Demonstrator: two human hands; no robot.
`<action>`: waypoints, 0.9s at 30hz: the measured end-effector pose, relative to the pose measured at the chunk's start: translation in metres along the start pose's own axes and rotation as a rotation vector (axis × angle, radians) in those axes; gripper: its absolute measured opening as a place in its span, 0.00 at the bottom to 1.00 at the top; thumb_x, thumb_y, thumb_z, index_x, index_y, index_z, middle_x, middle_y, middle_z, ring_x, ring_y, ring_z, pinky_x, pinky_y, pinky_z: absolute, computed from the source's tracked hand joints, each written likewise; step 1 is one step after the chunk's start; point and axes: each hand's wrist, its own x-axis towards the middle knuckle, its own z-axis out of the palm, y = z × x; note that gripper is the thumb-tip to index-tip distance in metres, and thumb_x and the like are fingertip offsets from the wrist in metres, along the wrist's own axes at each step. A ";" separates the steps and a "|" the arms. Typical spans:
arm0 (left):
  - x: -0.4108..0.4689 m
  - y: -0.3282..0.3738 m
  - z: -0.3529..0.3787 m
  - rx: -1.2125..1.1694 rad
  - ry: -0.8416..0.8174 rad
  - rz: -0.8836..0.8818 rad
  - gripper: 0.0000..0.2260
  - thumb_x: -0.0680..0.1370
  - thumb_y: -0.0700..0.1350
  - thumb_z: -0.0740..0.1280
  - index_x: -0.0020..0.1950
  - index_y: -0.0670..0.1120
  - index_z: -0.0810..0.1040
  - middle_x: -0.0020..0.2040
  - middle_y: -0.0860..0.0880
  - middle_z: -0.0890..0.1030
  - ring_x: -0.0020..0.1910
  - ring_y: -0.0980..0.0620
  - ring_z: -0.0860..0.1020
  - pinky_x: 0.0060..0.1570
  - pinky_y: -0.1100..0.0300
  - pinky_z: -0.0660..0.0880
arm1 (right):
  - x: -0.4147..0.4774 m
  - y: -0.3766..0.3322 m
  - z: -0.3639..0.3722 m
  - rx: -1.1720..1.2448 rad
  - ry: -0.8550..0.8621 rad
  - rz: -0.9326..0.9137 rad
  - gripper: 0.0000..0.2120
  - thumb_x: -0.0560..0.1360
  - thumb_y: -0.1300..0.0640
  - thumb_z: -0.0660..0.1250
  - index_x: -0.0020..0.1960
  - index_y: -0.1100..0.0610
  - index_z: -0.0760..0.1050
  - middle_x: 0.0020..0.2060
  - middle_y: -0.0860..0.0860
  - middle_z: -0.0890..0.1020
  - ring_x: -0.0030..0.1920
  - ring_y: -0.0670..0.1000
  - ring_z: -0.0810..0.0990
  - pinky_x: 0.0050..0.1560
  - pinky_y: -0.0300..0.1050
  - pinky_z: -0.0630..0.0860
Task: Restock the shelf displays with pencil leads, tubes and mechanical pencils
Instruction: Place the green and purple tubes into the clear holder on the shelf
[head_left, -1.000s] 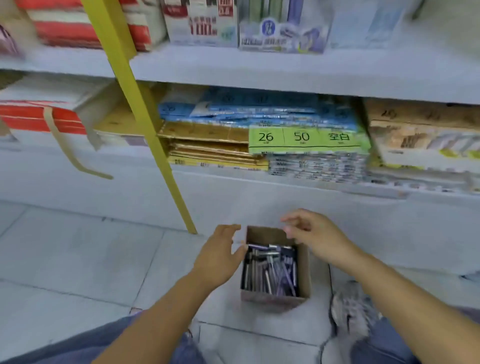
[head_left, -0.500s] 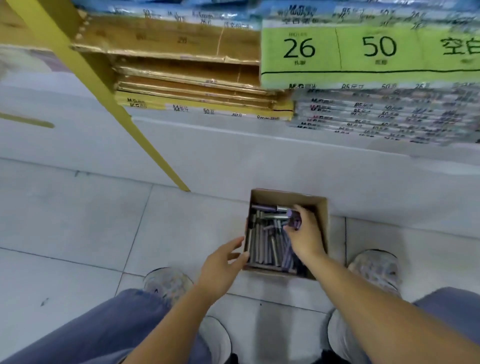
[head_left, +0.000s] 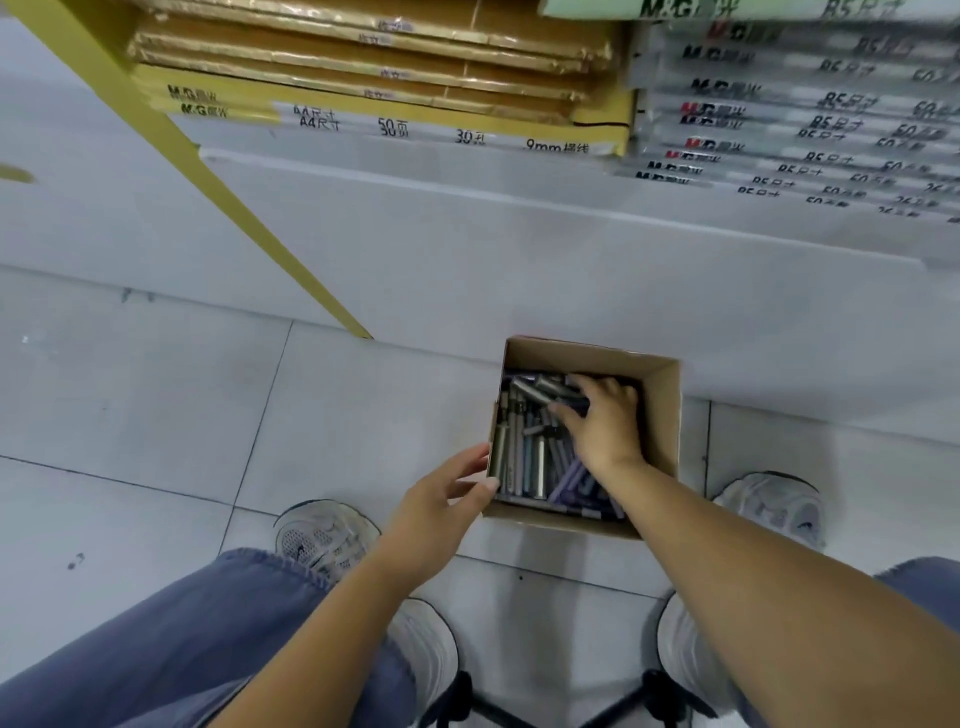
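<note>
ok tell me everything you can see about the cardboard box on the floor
The cardboard box is small, plain brown and open-topped. It sits upright on the tiled floor, close to the white shelf base. Grey and purple tubes lie loosely piled inside, with the upper inner walls showing above them. The right hand reaches in, fingers curled on some tubes. The left hand touches the box's outer near-left corner.

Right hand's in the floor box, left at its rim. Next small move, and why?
Probably lift the right hand straight up with its handful: its fingers curl round several tubes inside the cardboard box, while the left hand, open at the near rim, can steady it.
</note>
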 end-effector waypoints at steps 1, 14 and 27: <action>0.000 -0.001 0.000 -0.002 0.002 0.000 0.18 0.82 0.51 0.64 0.72 0.60 0.72 0.64 0.60 0.79 0.58 0.61 0.79 0.59 0.59 0.76 | 0.001 0.001 0.001 -0.017 -0.014 -0.012 0.22 0.77 0.47 0.67 0.68 0.54 0.73 0.61 0.56 0.74 0.64 0.58 0.65 0.67 0.49 0.64; -0.002 -0.001 0.001 -0.045 0.005 -0.008 0.16 0.81 0.51 0.65 0.65 0.70 0.73 0.61 0.65 0.80 0.56 0.65 0.79 0.52 0.66 0.74 | 0.004 0.000 0.012 -0.042 -0.201 -0.041 0.27 0.75 0.46 0.69 0.71 0.54 0.68 0.65 0.57 0.69 0.65 0.58 0.69 0.64 0.50 0.69; -0.007 0.009 0.001 -0.037 0.007 -0.032 0.19 0.82 0.52 0.64 0.55 0.81 0.70 0.57 0.74 0.77 0.56 0.69 0.78 0.52 0.67 0.74 | 0.008 -0.006 0.007 -0.025 -0.312 -0.033 0.22 0.76 0.52 0.69 0.68 0.56 0.71 0.63 0.56 0.75 0.57 0.57 0.76 0.57 0.51 0.75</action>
